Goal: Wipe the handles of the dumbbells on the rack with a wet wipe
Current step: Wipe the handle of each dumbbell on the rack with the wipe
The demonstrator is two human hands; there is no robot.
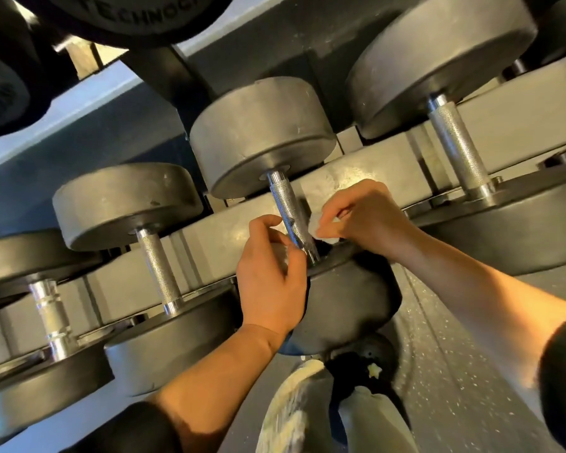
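Left hand: the left hand [270,279] reaches up from the lower left with its forearm bare below a dark sleeve; the palm lies over the near head of the middle dumbbell [347,302], fingers curled toward the lower end of the handle, thumb raised. Whether the fingers truly clasp the handle I cannot tell.
Right hand: the right hand [363,214] comes in from the right, wrist bent, fingers curled and pinching the wet wipe [321,228] just beside the handle on its right side.
Wet wipe: small, white, crumpled; mostly hidden in the fingers, a pale edge showing close to the metal.
Handle: the knurled handle [288,207] is bright steel, tilted, running from the far head down to the near head between the two hands.
Neighbouring dumbbells: another dumbbell's handle [159,266] stands to the left and a larger one's [456,148] to the right, both bare.
Rack: the grey rack [209,230] carries the row on a slanted shelf; a second row hangs above.
Floor: speckled dark floor [455,371] lies below, with a pale shoe [288,410] near the bottom.
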